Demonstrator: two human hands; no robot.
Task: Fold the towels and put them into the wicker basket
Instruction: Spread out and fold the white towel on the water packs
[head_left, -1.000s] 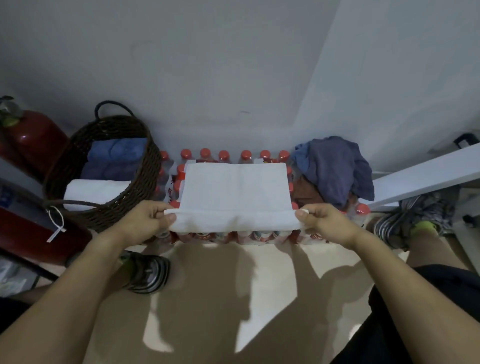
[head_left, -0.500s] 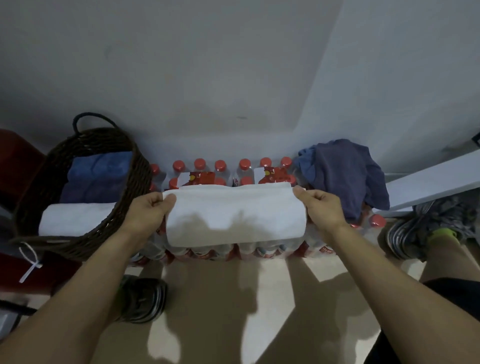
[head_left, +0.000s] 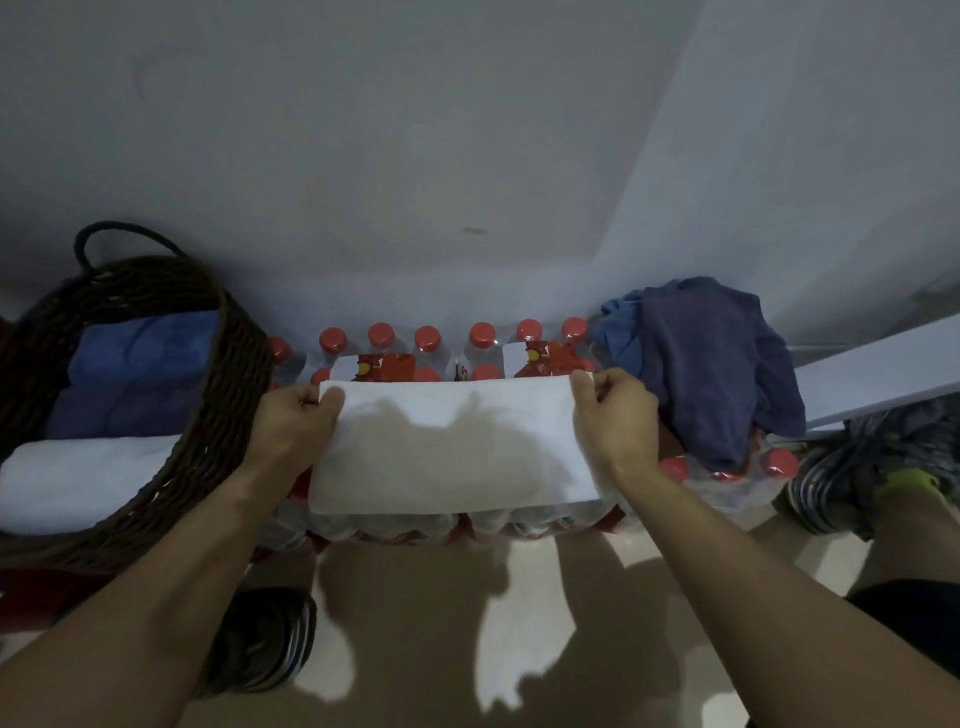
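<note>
A white towel lies folded into a wide band on top of shrink-wrapped packs of red-capped bottles, which serve here as the work surface. The left hand pinches the towel's far left corner, thumb on top and fingers curled beneath; the right hand grips the far right corner in the same way. The packs stand on a pale glossy floor against a plain grey-white wall, and shadows of the arms fall across the floor and the towel. Just left of the packs sits a dark wicker basket with a loop handle; inside it lie folded blue towels toward the wall and a folded white one nearer the person. On the right end of the packs a crumpled dark blue towel is heaped. A white board juts in from the right edge. A striped shoe shows on the floor below the left forearm, another at the right
</note>
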